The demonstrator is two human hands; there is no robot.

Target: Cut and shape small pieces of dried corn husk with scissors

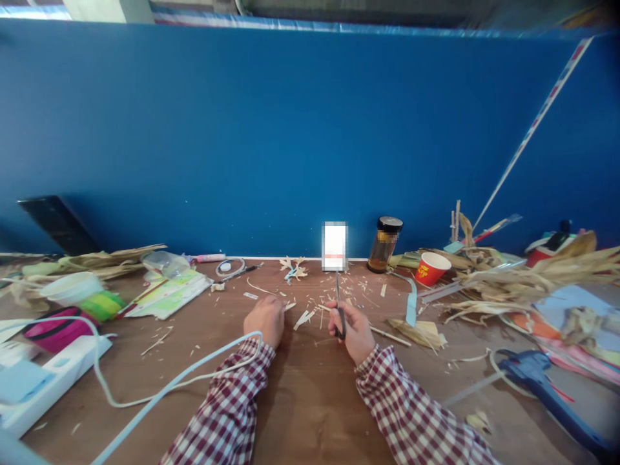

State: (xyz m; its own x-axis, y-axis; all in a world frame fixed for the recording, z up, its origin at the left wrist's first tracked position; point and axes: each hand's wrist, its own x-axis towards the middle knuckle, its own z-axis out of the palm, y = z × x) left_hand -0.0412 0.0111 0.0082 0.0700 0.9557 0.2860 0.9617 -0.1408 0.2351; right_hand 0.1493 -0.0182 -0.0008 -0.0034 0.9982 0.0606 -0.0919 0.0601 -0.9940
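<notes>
Near the middle of the brown table, my left hand (264, 321) is closed, its fingers curled together. A small pale strip (290, 307) sticks out at its fingertips. Across from it, my right hand (356, 328) grips scissors (340, 320) by the dark handles, the narrow blades pointing away from me. A thin pale stick (390, 335) passes by this hand on the table; whether the fingers touch it is hidden. Between the hands lies a cut piece of pale husk (304, 318). Beyond them is a small star-like husk figure (294, 268), among scattered clippings.
A white cable (179, 376) arches over my left forearm from a power strip (58, 381). At the right are a glue gun (542, 381), a red paper cup (433, 268) and dried husks (547, 274). A lidded jar (382, 248) stands by the blue partition (271, 129).
</notes>
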